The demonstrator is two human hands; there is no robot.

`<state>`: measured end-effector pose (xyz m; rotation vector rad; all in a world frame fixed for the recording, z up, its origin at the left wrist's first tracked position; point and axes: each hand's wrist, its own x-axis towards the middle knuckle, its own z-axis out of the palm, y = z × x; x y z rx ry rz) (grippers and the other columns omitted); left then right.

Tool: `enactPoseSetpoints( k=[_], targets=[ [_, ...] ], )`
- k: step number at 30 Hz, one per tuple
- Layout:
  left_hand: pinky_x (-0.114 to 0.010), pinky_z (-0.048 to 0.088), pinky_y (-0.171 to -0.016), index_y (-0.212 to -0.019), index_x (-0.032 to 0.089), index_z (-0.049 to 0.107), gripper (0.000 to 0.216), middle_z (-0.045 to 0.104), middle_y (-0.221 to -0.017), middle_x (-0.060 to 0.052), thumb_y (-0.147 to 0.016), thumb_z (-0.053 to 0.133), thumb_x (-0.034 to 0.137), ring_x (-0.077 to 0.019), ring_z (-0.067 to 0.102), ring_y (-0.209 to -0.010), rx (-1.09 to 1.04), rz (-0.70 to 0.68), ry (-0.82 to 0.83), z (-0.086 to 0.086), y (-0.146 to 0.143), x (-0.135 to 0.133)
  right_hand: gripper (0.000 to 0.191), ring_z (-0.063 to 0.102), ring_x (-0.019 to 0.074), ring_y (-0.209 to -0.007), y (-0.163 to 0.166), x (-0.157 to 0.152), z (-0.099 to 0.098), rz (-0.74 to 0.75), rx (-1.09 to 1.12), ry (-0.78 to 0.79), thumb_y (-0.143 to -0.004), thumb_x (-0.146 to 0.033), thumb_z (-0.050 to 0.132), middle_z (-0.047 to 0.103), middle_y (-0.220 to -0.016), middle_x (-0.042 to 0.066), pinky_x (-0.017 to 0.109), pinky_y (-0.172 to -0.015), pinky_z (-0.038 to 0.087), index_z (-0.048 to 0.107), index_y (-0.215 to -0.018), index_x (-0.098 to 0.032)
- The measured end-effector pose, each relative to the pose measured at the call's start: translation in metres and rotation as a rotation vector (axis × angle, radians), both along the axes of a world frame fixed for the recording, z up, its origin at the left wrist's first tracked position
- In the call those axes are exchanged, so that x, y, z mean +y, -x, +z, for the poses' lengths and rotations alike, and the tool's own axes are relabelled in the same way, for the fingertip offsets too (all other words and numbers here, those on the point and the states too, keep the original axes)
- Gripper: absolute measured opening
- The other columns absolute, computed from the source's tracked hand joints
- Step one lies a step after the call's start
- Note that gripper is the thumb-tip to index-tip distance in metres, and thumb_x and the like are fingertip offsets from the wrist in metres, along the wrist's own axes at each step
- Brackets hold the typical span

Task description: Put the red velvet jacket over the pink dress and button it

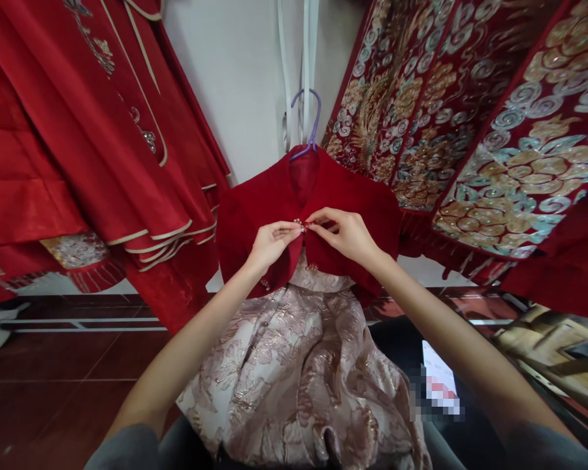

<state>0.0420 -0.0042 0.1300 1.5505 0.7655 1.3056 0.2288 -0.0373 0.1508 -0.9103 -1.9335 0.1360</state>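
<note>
Apparently the work was partway along: the jacket (pixel 255 196) already hung on its hanger (pixel 316 124) at twelve o'clock, but whether its clasp (pixel 301 226) was fastened could not be told, so that closure perhaps remained. Leftmost, the left hand (pixel 273 244) pinched the clasp, fingertips nearly together, with it at two o'clock; rightward, the right hand (pixel 347 234) pinched its other side, likewise nearly closed, with it at nine o'clock.

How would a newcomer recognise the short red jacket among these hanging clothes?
Start from the pale wall between red garments at left and gold-patterned panels at right. Before it, on a purple hanger, hangs the short red jacket, left hand and right hand at its front. Unlike its neighbours, it hangs over pale floral fabric.
</note>
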Motion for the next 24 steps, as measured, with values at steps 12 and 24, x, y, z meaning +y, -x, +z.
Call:
enactPoseSetpoints(
  k=[12, 24],
  targets=[
    [-0.039, 0.049, -0.098, -0.085, 0.014, 0.073, 0.025, 0.075, -0.093, -0.008, -0.064, 0.080, 0.025, -0.0187, 0.069, -0.089, -0.044, 0.018, 0.008, 0.003, -0.003, -0.010, 0.016, 0.069, 0.0163, -0.084, 0.001, -0.001, -0.002, -0.006, 0.032, 0.009, -0.089, -0.028, 0.059, 0.073, -0.095, 0.003, 0.028, -0.069, 0.058, 0.069, -0.100, -0.021],
    [-0.032, 0.056, -0.081, -0.085, 0.013, 0.071, 0.021, 0.074, -0.089, -0.009, -0.068, 0.076, 0.025, -0.0166, 0.069, -0.079, 0.070, 0.150, -0.208, -0.008, -0.012, 0.003, 0.018, 0.069, 0.0177, -0.083, 0.005, 0.001, -0.005, -0.027, 0.115, 0.064, -0.084, -0.032, 0.065, 0.072, -0.091, 0.004, 0.031, -0.071, 0.060, 0.068, -0.097, -0.020]
  ],
)
